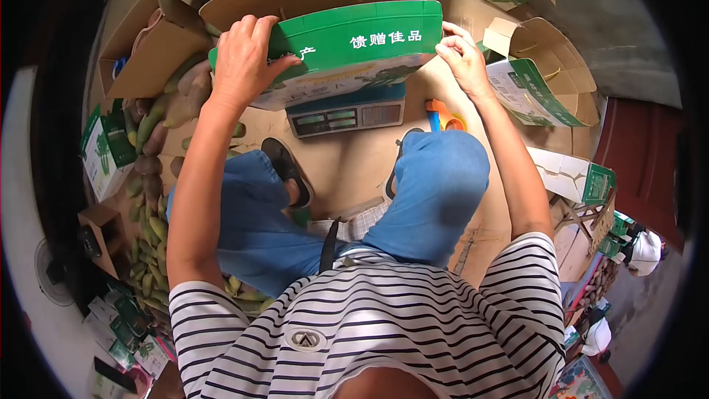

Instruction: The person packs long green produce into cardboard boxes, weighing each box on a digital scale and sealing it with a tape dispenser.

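A green and white printed carton (pixel 332 38) stands on a blue digital scale (pixel 347 115), whose displays and keypad face me. My left hand (pixel 247 55) lies over the carton's left end, fingers hooked over its top edge and thumb pressed on the green front. At the other end, my right hand (pixel 464 59) pinches the carton's right edge with bent fingers. The brown inner side of a raised flap shows behind the green panel. The inside of the carton is hidden from view.
Cucumbers and other long vegetables (pixel 151 240) are heaped on the left. An open brown box (pixel 151 44) stands at the upper left. Open printed cartons (pixel 539 89) are at the right. An orange tape dispenser (pixel 444 117) lies right of the scale.
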Demonstrator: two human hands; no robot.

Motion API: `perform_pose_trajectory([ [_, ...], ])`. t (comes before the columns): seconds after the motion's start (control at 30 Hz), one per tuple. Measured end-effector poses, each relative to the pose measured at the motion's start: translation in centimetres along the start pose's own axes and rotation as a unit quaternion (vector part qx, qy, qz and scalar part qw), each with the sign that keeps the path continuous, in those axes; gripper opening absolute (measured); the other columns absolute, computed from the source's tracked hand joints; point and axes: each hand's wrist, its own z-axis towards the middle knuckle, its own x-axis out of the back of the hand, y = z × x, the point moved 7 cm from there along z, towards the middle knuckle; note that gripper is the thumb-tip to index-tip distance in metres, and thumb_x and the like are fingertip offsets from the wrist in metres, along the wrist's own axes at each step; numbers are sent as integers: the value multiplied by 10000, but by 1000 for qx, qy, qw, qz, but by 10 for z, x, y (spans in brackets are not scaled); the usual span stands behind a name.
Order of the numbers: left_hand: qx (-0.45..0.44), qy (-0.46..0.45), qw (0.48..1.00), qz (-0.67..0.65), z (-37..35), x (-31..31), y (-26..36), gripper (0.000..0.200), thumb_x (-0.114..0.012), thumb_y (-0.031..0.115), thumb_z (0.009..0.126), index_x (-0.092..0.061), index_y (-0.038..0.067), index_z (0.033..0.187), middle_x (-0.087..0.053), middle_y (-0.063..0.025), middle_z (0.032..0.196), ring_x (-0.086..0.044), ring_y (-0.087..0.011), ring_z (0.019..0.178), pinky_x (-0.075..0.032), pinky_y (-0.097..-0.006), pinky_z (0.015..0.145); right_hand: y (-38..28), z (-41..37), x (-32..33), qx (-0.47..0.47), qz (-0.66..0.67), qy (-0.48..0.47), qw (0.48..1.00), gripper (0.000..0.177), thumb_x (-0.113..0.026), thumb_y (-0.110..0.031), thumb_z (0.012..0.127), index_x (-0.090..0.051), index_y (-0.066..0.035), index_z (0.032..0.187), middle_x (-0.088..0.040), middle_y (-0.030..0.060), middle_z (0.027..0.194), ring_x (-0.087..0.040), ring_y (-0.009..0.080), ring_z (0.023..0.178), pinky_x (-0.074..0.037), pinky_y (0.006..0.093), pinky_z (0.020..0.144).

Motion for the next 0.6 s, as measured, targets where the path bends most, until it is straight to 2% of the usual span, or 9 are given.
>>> perform_pose_trajectory([
  [0.1, -19, 4, 1000, -2, 0, 4, 0, 591, -803, 335, 671, -560, 51, 1129, -561, -118, 980, -554, -313, 944, -444, -415, 796, -2, -2, -1, 15, 7, -14, 1000, 206, -679, -234, 838, -674, -48, 925, -485, 129, 1343, -539, 251, 1148, -430, 370, 963],
  [0.17, -37, 21, 999, -17, 2, 8, 4, 544, -795, 315, 688, -575, 49, 1108, -571, -123, 978, -563, -331, 934, -448, -428, 789, -11, -5, 11, 55, 1, -3, 998, 255, -684, -248, 850, -667, -75, 1037, -427, 144, 1390, -516, 265, 1188, -418, 375, 985],
  [0.23, -11, -10, 1000, -3, 1, 11, 4, 580, -788, 309, 706, -557, 55, 1173, -572, -129, 1033, -561, -331, 977, -448, -429, 824, 5, -15, 38, -53, 110, 32, 992, 408, -692, -240, 853, -602, -99, 1225, -397, 149, 1425, -502, 267, 1217, -425, 359, 987],
  [0.3, -13, 10, 1000, 8, 1, 20, 7, 643, -781, 320, 725, -521, 71, 1257, -566, -140, 1126, -551, -324, 1048, -444, -420, 865, 50, -40, 63, -115, 73, 109, 985, 415, -702, -255, 842, -606, -82, 1208, -535, 156, 1300, -559, 249, 1149, -455, 349, 949],
  [0.33, 12, -1, 999, 30, 0, 18, 1, 695, -770, 333, 746, -478, 83, 1325, -521, -149, 1264, -520, -324, 1141, -427, -423, 933, 92, -59, 68, -134, -20, 86, 987, 398, -704, -253, 835, -618, -75, 1180, -595, 155, 1201, -597, 248, 1084, -475, 346, 912],
  [0.4, 14, 47, 998, 37, 4, 25, 8, 700, -769, 349, 745, -482, 79, 1324, -491, -151, 1320, -503, -327, 1169, -405, -427, 967, 160, -102, 55, -211, -173, 20, 962, 341, -689, -257, 832, -644, -67, 1111, -670, 153, 1048, -650, 257, 974, -504, 353, 844],
  [0.5, 21, 82, 995, 49, 6, 28, 14, 712, -762, 357, 756, -467, 90, 1346, -429, -147, 1404, -472, -317, 1216, -377, -429, 1007, 193, -154, 23, -316, -310, -109, 890, 256, -614, -271, 852, -677, -51, 966, -691, 121, 956, -655, 239, 817, -508, 359, 780],
  [0.57, 18, 84, 995, 49, 8, 28, 20, 709, -759, 356, 762, -463, 94, 1351, -428, -146, 1405, -475, -315, 1214, -371, -431, 1012, 206, -177, -1, -417, -275, -170, 850, 268, -608, -336, 850, -690, -107, 961, -685, 123, 1014, -652, 298, 950, -507, 416, 817],
  [0.6, 11, 76, 996, 45, 9, 28, 25, 691, -748, 344, 778, -459, 94, 1354, -429, -146, 1405, -475, -312, 1212, -363, -438, 1017, 198, -183, -8, -431, -304, -173, 832, 338, -648, -357, 831, -657, -75, 1018, -673, 147, 1064, -643, 306, 983, -500, 418, 837],
])
